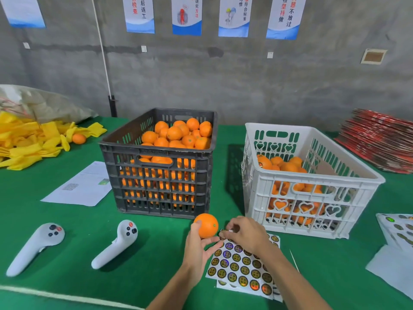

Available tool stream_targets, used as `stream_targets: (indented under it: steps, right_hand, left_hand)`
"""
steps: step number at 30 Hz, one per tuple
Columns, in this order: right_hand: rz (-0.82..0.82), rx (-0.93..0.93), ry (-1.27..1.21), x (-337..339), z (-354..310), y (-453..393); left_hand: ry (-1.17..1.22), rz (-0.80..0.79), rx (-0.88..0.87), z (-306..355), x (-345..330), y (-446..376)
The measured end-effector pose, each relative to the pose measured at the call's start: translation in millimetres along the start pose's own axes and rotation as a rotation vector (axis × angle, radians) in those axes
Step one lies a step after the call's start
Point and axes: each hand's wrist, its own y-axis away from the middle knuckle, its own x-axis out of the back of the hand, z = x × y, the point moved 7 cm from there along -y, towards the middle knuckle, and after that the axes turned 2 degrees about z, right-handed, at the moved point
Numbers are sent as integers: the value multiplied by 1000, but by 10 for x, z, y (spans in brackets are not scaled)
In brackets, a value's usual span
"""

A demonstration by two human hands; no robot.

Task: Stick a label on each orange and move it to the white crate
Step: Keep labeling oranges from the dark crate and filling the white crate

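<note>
An orange (206,225) is held in the left hand (197,248), its fingers curled round the fruit, just above the green table (156,253) in front of the black crate (159,166). The right hand (244,234) is held just beside the orange, its thumb and fingertips pinched on a small round label (223,231) at the top edge of the label sheet (242,265). The sheet is laid flat on the table, partly under the right forearm. The black crate is filled with oranges nearly to its rim. The white crate (306,182), set to the right of it, is partly filled with oranges. Two white controllers (115,243) are laid on the table to the left, well apart from the hands.
</note>
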Motion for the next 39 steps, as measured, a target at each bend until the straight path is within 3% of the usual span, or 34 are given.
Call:
stream_targets:
  steps: [7,19,23,29,39]
  right_hand:
    - [-1,174,150,-5,-105,-79]
    - [-120,130,41,-36,-50,-103]
    - [-87,75,-36,-29,-54,-106]
    - [-15,176,109,35,-146,-72]
    - [-171,157,45,98,41,35]
  left_hand:
    - [-11,-14,5,2,23,15]
    - [-45,-14,-41,7,47,-26]
    - [-20,5,-23,4,40,-30]
    - [-52,-18,4,-4,13,12]
    - [-338,-48,13,-115,-1,18]
